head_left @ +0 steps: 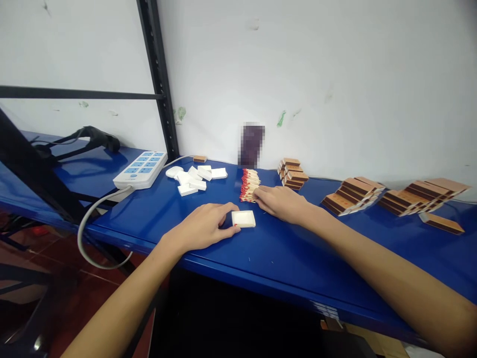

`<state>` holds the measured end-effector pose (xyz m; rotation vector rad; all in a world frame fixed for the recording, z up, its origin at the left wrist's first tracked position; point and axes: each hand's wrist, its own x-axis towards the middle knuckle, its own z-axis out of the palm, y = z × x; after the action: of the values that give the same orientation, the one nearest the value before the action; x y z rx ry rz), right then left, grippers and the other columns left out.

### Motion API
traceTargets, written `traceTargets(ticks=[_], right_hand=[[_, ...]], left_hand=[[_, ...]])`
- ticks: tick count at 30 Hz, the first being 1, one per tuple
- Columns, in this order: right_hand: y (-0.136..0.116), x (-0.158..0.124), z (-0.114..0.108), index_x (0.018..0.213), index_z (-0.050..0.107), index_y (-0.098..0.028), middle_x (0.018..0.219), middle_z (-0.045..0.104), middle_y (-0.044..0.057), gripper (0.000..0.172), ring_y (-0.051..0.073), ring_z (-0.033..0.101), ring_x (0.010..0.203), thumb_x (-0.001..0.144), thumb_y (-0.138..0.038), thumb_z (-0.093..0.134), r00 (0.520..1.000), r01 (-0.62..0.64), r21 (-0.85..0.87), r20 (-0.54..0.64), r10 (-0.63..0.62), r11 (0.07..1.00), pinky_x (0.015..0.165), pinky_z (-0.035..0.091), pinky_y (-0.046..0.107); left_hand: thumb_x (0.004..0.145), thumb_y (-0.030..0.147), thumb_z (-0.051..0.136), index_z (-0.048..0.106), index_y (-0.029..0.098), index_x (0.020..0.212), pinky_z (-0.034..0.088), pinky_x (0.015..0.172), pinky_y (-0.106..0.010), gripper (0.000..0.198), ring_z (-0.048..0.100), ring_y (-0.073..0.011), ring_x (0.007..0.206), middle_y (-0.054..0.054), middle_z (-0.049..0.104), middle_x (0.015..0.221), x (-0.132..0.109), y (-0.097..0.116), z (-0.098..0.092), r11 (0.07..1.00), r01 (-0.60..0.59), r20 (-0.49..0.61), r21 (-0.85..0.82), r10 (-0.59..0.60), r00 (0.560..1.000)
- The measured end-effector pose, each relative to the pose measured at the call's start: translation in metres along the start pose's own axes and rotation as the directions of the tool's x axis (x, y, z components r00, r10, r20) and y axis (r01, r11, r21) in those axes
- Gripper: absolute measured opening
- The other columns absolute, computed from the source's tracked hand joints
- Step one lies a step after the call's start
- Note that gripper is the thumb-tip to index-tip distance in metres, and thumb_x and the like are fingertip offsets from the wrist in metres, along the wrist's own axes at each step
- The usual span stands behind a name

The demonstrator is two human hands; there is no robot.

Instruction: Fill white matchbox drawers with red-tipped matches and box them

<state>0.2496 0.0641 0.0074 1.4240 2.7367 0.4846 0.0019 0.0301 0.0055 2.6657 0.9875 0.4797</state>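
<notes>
My left hand [206,226] rests on the blue shelf [298,248] with its fingers curled round the left side of a small white matchbox tray [243,219]. My right hand [279,202] lies just right of the tray, its fingertips pinching at the near end of a pile of red-tipped matches [249,184]. The matches lie in a bundle behind the tray, heads pointing left.
Several empty white trays [196,178] lie at the back left beside a white power strip [140,169] with a grey cable. Brown matchbox sleeves stand in stacks [292,172] at the back and in rows [354,194] to the right. A black upright post [158,74] rises at the left.
</notes>
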Motion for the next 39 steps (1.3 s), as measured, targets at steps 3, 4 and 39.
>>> traceTargets(ticks=[3, 4, 39], right_hand=[[-0.001, -0.002, -0.003, 0.099, 0.053, -0.017, 0.097, 0.064, 0.01, 0.022, 0.017, 0.057, 0.067, 0.098, -0.027, 0.033, 0.999, -0.046, 0.036, 0.016, 0.046, 0.998, 0.055, 0.029, 0.029], [-0.002, -0.004, -0.005, 0.098, 0.053, -0.017, 0.096, 0.064, 0.009, 0.021, 0.017, 0.057, 0.068, 0.097, -0.026, 0.034, 0.998, -0.061, 0.058, 0.013, 0.061, 0.996, 0.056, 0.029, 0.029], [-0.023, -0.008, 0.0, 0.094, 0.064, -0.019, 0.089, 0.064, 0.004, 0.016, 0.015, 0.055, 0.071, 0.091, -0.027, 0.05, 0.953, -0.206, 0.375, -0.134, 0.273, 0.904, 0.06, 0.032, 0.026]], left_hand=[[0.091, 0.043, 0.051, 0.056, 0.023, 0.116, 0.035, 0.061, -0.027, 0.033, 0.055, -0.0182, 0.069, 0.001, 0.057, 0.075, 0.0, 0.0, 0.0, 1.0, -0.007, -0.003, -0.001, 0.007, 1.0], [0.091, 0.043, 0.051, 0.056, 0.023, 0.116, 0.035, 0.06, -0.027, 0.032, 0.055, -0.0178, 0.069, 0.001, 0.057, 0.075, 0.0, -0.001, 0.0, 1.0, -0.008, -0.004, -0.003, 0.008, 1.0], [0.091, 0.04, 0.053, 0.054, 0.022, 0.115, 0.034, 0.059, -0.025, 0.03, 0.052, -0.0151, 0.065, 0.004, 0.053, 0.071, 0.0, 0.0, -0.001, 1.0, 0.009, -0.001, -0.015, -0.009, 1.0]])
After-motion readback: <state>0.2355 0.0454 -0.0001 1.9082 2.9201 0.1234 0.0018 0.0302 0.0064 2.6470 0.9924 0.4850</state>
